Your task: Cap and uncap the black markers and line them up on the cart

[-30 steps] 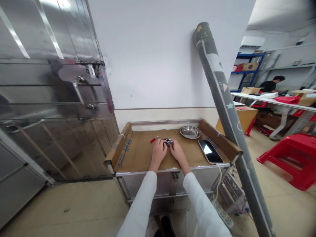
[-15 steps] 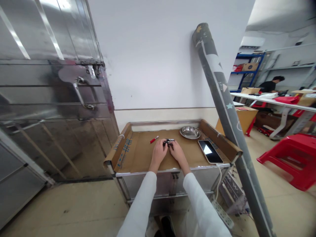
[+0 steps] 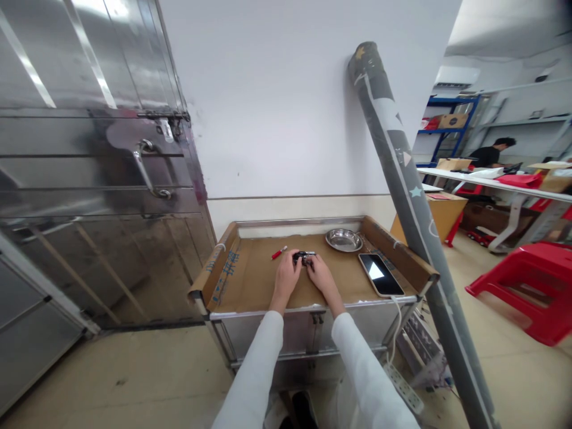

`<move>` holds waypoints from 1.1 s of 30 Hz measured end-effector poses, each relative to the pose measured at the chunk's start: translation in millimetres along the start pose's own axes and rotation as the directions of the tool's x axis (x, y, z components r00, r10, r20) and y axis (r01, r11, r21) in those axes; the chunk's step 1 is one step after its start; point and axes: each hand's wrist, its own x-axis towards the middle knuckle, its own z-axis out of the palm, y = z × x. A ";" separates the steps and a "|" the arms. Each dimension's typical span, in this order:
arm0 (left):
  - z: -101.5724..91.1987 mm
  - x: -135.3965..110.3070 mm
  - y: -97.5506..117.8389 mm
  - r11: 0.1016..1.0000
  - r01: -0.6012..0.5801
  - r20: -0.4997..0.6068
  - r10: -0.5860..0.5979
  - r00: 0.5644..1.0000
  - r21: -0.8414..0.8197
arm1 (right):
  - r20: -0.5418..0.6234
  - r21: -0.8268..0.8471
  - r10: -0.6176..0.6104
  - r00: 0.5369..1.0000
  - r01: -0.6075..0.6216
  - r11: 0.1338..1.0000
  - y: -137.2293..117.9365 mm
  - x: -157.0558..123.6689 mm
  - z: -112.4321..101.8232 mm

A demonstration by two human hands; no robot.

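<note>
My left hand (image 3: pixel 287 272) and my right hand (image 3: pixel 320 274) are close together over the brown cardboard sheet (image 3: pixel 254 286) on the bench. Between them is a small black and silver metallic object (image 3: pixel 304 257), too small to tell its kind. Fingers of both hands are closed on it, the left at its left end and the right at its right end. Just left of and beyond my left hand lies a red and white pen-like item (image 3: pixel 279 252). Farther back to the right sits a shallow round steel dish (image 3: pixel 344 240).
A phone (image 3: pixel 381 275) with a white cable lies at the bench's right side. Cardboard-wrapped rails (image 3: pixel 221 259) edge the bench. A long grey patterned roll (image 3: pixel 411 196) leans on the wall. A red stool (image 3: pixel 527 292) and a person (image 3: pixel 491 154) are off right.
The small object tilts slightly between my hands, and my left fingers have shifted up a little. Everything else on the bench stays where it was.
</note>
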 end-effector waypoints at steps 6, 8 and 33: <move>-0.3 0.5 0.6 0.999 0.025 -0.010 -0.025 1.000 0.022 | 0.008 -0.020 0.007 1.000 -0.007 1.000 1.3 0.0 1.0; -0.3 0.5 0.2 0.999 0.026 -0.005 -0.026 1.000 0.022 | 0.008 -0.031 0.009 1.000 -0.009 0.999 1.4 0.2 1.4; 0.9 -0.1 -0.5 0.995 0.087 -0.117 -0.081 0.990 0.045 | -0.003 -0.146 0.076 0.997 -0.076 0.986 -3.7 -1.6 -2.2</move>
